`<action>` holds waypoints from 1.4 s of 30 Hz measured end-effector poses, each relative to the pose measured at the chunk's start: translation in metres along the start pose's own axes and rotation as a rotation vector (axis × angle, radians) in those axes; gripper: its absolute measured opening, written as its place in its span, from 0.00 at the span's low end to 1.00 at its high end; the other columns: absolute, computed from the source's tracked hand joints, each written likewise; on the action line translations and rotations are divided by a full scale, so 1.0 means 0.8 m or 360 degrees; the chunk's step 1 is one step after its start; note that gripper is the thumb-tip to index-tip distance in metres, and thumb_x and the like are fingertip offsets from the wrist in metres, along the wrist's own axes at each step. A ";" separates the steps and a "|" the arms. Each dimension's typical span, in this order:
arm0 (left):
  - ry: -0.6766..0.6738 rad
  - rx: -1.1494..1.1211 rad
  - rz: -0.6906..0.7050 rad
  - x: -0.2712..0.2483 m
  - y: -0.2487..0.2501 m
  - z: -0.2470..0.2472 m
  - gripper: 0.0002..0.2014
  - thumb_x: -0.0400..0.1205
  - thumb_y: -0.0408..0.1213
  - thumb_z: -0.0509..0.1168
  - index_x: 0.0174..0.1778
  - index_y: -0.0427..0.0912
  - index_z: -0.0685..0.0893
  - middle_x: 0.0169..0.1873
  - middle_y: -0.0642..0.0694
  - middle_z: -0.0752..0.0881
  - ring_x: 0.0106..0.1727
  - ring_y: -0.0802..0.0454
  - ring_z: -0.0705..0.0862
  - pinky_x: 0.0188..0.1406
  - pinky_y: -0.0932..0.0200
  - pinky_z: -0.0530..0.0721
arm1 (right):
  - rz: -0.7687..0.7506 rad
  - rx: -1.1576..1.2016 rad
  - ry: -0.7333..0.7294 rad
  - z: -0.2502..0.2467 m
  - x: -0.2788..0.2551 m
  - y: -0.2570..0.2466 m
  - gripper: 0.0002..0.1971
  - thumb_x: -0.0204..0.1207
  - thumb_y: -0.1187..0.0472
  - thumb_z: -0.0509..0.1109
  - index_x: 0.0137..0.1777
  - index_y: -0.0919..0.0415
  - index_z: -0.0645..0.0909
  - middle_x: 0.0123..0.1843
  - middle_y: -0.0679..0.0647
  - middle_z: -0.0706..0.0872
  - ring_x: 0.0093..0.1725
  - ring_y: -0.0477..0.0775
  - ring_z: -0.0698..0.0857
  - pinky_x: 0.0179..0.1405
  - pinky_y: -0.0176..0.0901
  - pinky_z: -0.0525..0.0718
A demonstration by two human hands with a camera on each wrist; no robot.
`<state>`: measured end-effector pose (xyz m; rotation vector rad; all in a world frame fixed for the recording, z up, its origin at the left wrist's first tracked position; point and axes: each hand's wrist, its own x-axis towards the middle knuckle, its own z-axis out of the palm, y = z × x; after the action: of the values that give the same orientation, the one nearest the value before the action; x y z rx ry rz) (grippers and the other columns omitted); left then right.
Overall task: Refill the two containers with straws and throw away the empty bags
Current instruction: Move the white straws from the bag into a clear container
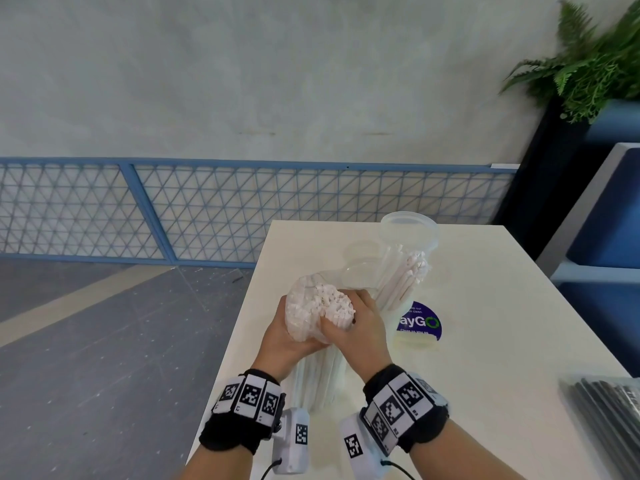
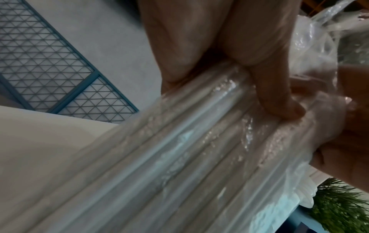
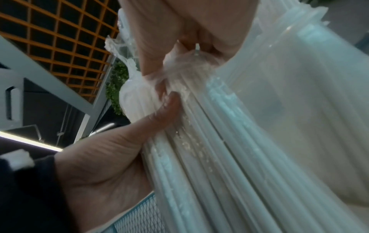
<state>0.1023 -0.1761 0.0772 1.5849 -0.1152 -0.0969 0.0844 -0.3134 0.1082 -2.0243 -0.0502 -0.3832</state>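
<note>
A clear plastic bag of white straws (image 1: pixel 317 306) stands upright on the white table (image 1: pixel 485 306), its top end towards me. My left hand (image 1: pixel 289 332) grips the bag from the left near the top. My right hand (image 1: pixel 356 325) grips it from the right. In the left wrist view my left hand (image 2: pixel 259 75) presses its fingers into the wrapped straws (image 2: pixel 179 149). In the right wrist view my right hand (image 3: pixel 179 39) pinches bunched plastic of the bag (image 3: pixel 239 141). Behind stands a tall clear container (image 1: pixel 410 258) holding white straws, beside a second clear container (image 1: pixel 360 266).
A bag of black straws (image 1: pixel 606 414) lies at the table's right front edge. A purple round sticker (image 1: pixel 424 322) and a small pale packet (image 1: pixel 415 342) are right of my hands. A blue mesh railing (image 1: pixel 207 209) runs behind, and a fern (image 1: pixel 588 64) stands far right.
</note>
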 end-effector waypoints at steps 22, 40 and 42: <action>0.0051 0.0116 -0.0049 0.005 0.003 -0.001 0.38 0.66 0.28 0.79 0.71 0.48 0.73 0.61 0.53 0.84 0.64 0.59 0.81 0.54 0.72 0.80 | -0.0041 0.0601 0.0087 -0.044 0.037 -0.049 0.09 0.73 0.55 0.72 0.51 0.56 0.82 0.44 0.46 0.88 0.47 0.46 0.86 0.51 0.44 0.84; 0.0054 0.0169 -0.0049 -0.002 0.004 0.001 0.37 0.65 0.31 0.80 0.70 0.49 0.74 0.61 0.52 0.84 0.64 0.57 0.81 0.60 0.65 0.77 | -0.0048 0.0837 0.0316 -0.060 0.040 -0.058 0.13 0.68 0.58 0.76 0.48 0.65 0.84 0.43 0.60 0.89 0.45 0.55 0.88 0.48 0.45 0.86; 0.0053 0.0189 -0.0050 -0.001 0.003 0.002 0.37 0.65 0.32 0.80 0.70 0.49 0.74 0.61 0.53 0.84 0.65 0.57 0.81 0.63 0.61 0.77 | -0.0103 0.0905 0.0319 -0.069 0.046 -0.065 0.10 0.67 0.58 0.74 0.44 0.63 0.83 0.40 0.64 0.87 0.42 0.57 0.86 0.45 0.46 0.84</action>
<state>0.1010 -0.1772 0.0797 1.7063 -0.0709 -0.0893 0.0950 -0.3420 0.1872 -1.4203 -0.0898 -0.5429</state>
